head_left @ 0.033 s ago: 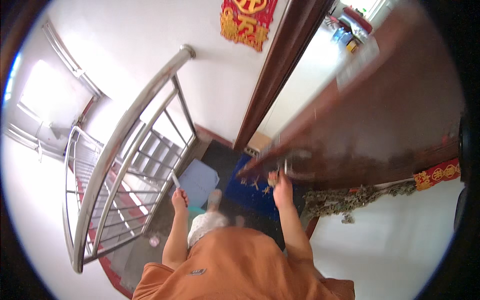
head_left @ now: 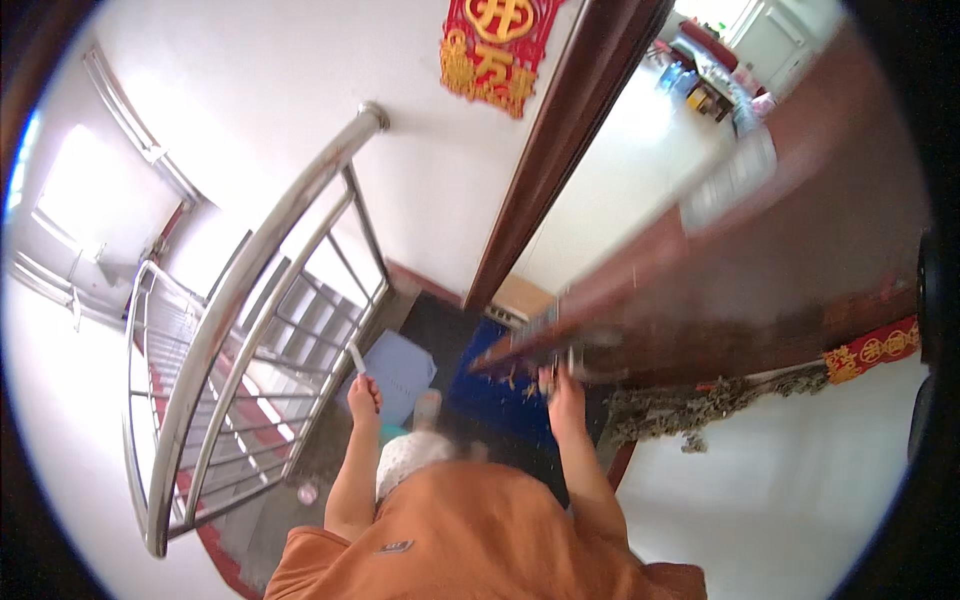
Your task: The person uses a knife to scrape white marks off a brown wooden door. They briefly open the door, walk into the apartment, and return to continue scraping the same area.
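Note:
On the left, my left hand (head_left: pixel 365 398) is closed round a slim white stick (head_left: pixel 357 358) that points up and away; its kind is not clear. A dark brown door (head_left: pixel 740 270) stands partly open on the right, blurred by motion. My right hand (head_left: pixel 567 402) is at the door's near face, its fingers closed round the metal door handle (head_left: pixel 573 362). Part of the handle is smeared, and the fingertips are partly hidden. Beyond the left hand, a pale blue flat box or board (head_left: pixel 400 375) lies on the dark floor.
A steel stair railing (head_left: pixel 270 245) runs along the left, with steps beyond it. The brown door frame (head_left: pixel 570 150) borders a bright room. A blue doormat (head_left: pixel 500 405) lies below the door. Dusty grey-green tangled stuff (head_left: pixel 690 400) hangs along the right wall. A red-and-gold decoration (head_left: pixel 495 50) is on the wall.
The door has swung a little wider, showing more of the room behind it. My right hand remains at the handle; my left hand still holds the white stick.

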